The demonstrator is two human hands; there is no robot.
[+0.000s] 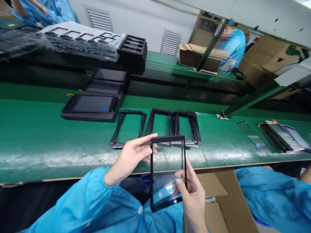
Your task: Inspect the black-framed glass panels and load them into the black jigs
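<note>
Black-framed glass panel [165, 189] pinched between left hand [128, 158] and right hand [190, 197].

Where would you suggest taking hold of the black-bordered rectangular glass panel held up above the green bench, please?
Probably grip the black-bordered glass panel by its narrow long edges, from left and right, as the left hand nearly does: the border surrounds clear glass, best left untouched.

head view | looking forward, down | near left hand [128, 158], right hand [191, 197]
</note>
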